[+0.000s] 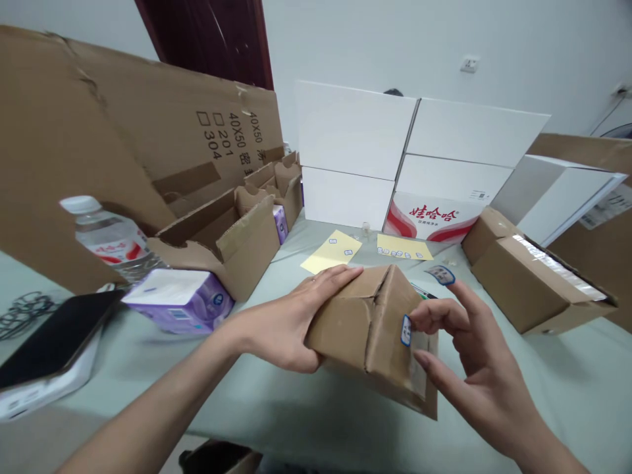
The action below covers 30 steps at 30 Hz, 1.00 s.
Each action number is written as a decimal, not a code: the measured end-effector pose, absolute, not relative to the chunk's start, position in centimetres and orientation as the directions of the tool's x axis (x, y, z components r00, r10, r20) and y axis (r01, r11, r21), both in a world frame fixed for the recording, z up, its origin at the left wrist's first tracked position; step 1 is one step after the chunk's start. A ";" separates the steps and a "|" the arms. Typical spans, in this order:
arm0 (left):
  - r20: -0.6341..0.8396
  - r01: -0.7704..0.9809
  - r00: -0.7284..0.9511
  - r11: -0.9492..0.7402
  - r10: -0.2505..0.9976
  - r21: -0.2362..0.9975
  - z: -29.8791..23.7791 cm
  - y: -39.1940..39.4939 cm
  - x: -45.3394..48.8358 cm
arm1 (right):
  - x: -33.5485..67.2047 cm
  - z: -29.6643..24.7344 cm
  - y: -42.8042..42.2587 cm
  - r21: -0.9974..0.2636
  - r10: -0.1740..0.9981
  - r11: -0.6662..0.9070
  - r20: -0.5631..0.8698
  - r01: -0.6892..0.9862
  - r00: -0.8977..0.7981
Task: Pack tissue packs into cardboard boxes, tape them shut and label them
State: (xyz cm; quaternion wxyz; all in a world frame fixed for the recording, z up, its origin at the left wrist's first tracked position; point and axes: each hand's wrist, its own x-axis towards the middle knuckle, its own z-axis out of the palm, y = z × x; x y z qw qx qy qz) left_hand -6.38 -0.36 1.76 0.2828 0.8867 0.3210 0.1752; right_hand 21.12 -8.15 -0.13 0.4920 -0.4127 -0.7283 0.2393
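My left hand (291, 322) grips the side of a small brown cardboard box (345, 322), thumb low and fingers over the top. The box is tilted, its end turned toward my right hand. On that end face sits a small blue-edged sticker (405, 330), with a strip of clear tape near it. My right hand (474, 368) is at this face, fingers spread and thumb apart from them. A bent finger of it touches or nearly touches the sticker. Another blue-edged sticker (441, 275) clings to the raised index fingertip.
Two yellow sheets (320, 260) with small stickers lie behind the box. To the left are a purple tissue pack (178, 299), open cartons (247, 243), a water bottle (108, 240) and a phone (54, 339). A taped cardboard box (523, 289) stands right; white panels rise behind.
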 end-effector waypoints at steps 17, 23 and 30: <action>0.144 0.627 0.625 -0.603 0.768 0.493 1.9 -2.9 -3.6 | 22.3 -1.1 -6.6 -0.852 0.916 0.396 0.392 0.341 -0.085; 0.127 0.654 0.598 -0.573 0.791 0.494 1.8 -3.5 -3.2 | 22.3 -1.7 -6.3 -0.857 0.912 0.407 0.402 0.314 -0.085; 0.156 0.640 0.597 -0.585 0.787 0.499 1.5 -3.5 -3.2 | 21.8 -2.1 -6.5 -0.838 0.890 0.441 0.454 0.323 -0.039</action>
